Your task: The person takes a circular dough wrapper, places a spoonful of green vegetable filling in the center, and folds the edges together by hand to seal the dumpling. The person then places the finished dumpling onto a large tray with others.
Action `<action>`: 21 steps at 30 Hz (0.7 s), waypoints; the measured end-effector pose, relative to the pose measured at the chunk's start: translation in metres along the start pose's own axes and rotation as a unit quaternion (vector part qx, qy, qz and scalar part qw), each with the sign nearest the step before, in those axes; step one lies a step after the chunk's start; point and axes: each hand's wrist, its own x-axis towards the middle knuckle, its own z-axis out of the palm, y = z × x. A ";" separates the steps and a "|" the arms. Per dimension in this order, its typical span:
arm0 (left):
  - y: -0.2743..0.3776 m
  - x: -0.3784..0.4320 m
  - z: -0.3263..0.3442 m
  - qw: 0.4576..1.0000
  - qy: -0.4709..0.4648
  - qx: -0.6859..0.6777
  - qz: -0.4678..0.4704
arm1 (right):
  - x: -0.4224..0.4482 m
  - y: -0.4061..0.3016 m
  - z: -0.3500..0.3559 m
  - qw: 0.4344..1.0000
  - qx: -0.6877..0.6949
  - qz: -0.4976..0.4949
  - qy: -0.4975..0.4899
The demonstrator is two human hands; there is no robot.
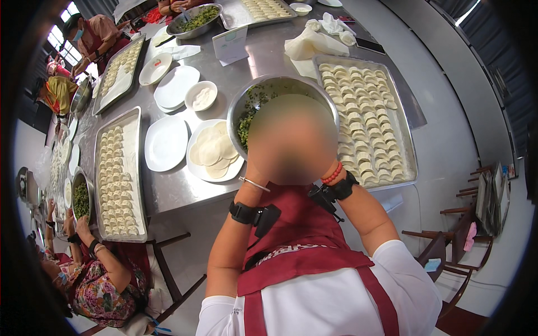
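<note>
Both my left hand (269,147) and my right hand (317,145) are close together over the near side of a steel bowl (282,80) of chopped green filling (248,122). A blur covers the fingers and anything they may hold. Left of the bowl, round dough wrappers (212,147) lie overlapping on a white plate (197,173). To the right, rows of folded dumplings (361,126) fill much of a metal tray (410,155). A small white bowl (201,95) holds white powder, probably flour.
White plates (167,143) and another dumpling tray (141,176) stand left on the steel table (176,201). A phone (370,45) lies near its far right edge. Co-workers are along the left side; one person's hands (82,227) are at another filling bowl. Chairs (437,252) stand at the right.
</note>
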 end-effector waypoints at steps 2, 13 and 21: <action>0.000 0.001 0.000 0.997 -0.024 -0.048 -0.050 | 0.000 0.000 -0.001 1.000 -0.014 -0.014 -0.003; 0.001 -0.001 0.006 0.999 -0.023 0.032 0.007 | -0.004 0.005 0.007 0.996 -0.066 -0.048 -0.026; -0.007 0.003 0.001 0.998 -0.027 0.046 0.022 | 0.005 -0.001 0.001 0.998 -0.043 -0.050 -0.021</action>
